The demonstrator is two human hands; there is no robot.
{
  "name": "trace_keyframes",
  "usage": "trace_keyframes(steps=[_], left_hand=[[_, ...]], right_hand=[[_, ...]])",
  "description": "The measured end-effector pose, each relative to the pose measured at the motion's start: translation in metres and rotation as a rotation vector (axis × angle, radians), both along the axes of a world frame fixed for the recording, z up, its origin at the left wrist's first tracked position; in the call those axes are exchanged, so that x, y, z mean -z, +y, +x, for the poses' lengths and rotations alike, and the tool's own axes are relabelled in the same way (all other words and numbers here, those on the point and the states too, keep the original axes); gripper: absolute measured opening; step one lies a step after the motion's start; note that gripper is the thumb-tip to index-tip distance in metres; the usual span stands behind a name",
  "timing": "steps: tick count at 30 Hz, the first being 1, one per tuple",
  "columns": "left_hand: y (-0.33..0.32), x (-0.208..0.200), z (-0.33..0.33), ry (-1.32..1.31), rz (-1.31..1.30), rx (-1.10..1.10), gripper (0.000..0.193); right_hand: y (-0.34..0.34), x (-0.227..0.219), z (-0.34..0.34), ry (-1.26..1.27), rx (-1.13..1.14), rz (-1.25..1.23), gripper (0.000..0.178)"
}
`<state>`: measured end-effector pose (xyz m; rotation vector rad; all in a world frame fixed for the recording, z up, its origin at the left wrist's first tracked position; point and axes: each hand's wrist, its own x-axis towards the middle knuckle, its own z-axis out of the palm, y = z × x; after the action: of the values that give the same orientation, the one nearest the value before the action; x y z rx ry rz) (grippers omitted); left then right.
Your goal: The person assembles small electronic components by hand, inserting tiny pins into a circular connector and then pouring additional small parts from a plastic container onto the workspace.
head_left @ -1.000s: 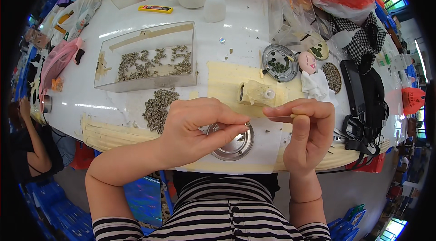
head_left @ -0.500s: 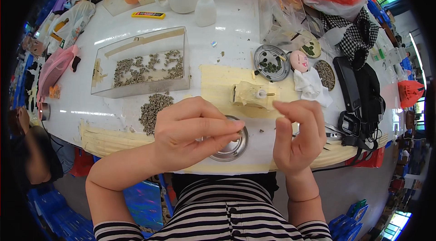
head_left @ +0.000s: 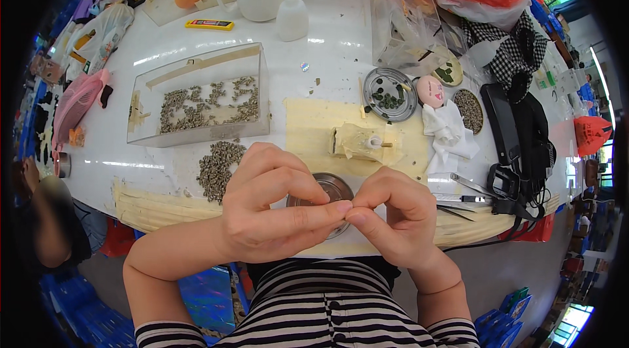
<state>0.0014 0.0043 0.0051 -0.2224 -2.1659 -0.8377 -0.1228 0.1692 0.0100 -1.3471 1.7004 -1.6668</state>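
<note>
**Fingertips meeting over the metal dish**

Observing through the head view. Both hands work near the lower centre of the frame. The left hand (head_left: 262,220) has thumb and fingertips drawn together in a pinch; the right hand (head_left: 401,220) is likewise pinched, its thumb and index tips touching those of the left. I cannot tell what, if anything, sits between them: the fingers cover the spot.

Directly below, partly hidden by the hands, I note a shallow round metal dish (head_left: 335,185) on the white counter (head_left: 347,33). To its left lies a loose pile of small grey parts (head_left: 215,176); above that, left of centre, a clear box (head_left: 223,135) contains more like them.

Just above the hands stands a tape-wrapped block (head_left: 347,143) with a white cylinder (head_left: 374,142) on it, on a pale yellow sheet (head_left: 303,122). Right of centre: a round dish (head_left: 388,117) of dark green pieces, beside a pink rounded object (head_left: 430,90) and crumpled white tissue (head_left: 448,128).
</note>
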Motion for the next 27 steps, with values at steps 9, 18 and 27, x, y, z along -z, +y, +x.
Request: trace_keyframes(steps=[9,18,27], left_hand=[[-0.0059,0.0037,-0.0025,-0.053,0.026,-0.009,0.032],[-0.0027,0.0013,-0.001,-0.04,0.049,-0.031,0.032],[-0.0021,0.0007,-0.0014,-0.042,-0.018,-0.037,0.03]], right_hand=[[-0.0038,-0.0004,0.0082,0.648,0.214,-0.172,0.023],[-0.0019,0.0056,0.0043,0.138,0.079,-0.044,0.017],[-0.0018,0.007,0.0051,0.247,0.133,-0.096,0.016]])
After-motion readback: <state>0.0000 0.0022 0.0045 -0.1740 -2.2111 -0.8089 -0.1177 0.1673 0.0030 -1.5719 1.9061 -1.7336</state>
